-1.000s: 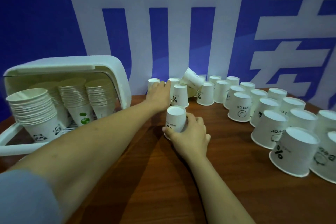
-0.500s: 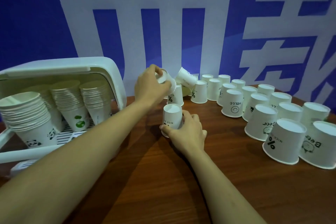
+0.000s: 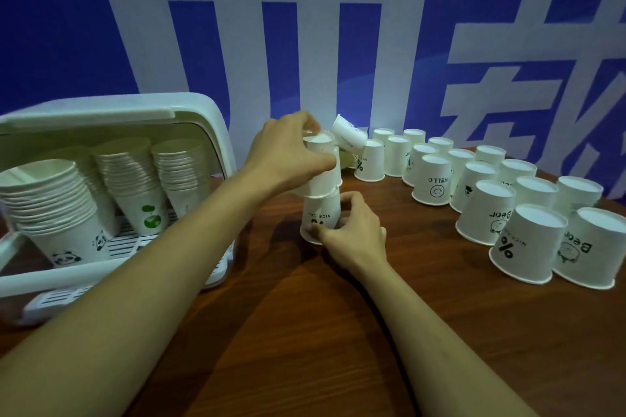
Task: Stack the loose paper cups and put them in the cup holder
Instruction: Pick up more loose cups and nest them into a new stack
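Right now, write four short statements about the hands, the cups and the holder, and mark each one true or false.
1. The left hand grips a cup above the cup steadied by the right hand. True.
2. The loose cups on the table stand mouth up. False: they stand upside down.
3. The cup holder already has stacks in it. True.
4. The right hand is off the table, idle. False: its fingers curl round the lower cup.
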`<state>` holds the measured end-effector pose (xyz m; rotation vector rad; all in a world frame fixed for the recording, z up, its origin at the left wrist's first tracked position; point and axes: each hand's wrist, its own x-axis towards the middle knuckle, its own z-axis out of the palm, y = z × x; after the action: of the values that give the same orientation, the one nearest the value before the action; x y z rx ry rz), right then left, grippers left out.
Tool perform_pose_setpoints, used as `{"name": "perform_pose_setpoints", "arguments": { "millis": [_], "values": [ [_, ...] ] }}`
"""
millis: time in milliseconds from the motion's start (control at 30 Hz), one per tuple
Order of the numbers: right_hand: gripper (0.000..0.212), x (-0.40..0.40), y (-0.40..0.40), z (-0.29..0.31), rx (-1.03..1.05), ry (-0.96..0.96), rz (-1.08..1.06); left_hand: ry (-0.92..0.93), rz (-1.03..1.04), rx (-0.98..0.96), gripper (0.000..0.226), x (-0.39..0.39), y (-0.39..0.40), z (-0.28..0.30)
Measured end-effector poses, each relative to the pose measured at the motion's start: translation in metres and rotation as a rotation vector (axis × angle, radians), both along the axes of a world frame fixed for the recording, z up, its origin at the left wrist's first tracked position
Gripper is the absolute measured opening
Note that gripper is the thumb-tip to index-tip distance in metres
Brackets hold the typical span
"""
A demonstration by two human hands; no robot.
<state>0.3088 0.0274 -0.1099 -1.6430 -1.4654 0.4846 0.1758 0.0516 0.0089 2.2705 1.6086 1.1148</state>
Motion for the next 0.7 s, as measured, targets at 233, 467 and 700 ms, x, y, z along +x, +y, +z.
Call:
{"name": "perform_pose_setpoints", "arguments": {
  "millis": [233, 467, 700],
  "values": [
    [0.058, 0.001, 0.003, -0.002, -0.030, 0.006, 0.065, -0.103, -0.014, -0.070, 0.069, -0.010, -0.002, -0.042],
    [0.074, 0.004, 0.000, -0.003, -0.013, 0.093, 0.093, -0.300, 0.005, -0.167, 0.086, -0.007, -0.009, -0.072],
    [0.120, 0.003, 0.003, 0.005, -0.084, -0.050, 0.236, -0.258, 0.115, -0.139, 0.075, -0.017, -0.024, -0.100]
  ]
}}
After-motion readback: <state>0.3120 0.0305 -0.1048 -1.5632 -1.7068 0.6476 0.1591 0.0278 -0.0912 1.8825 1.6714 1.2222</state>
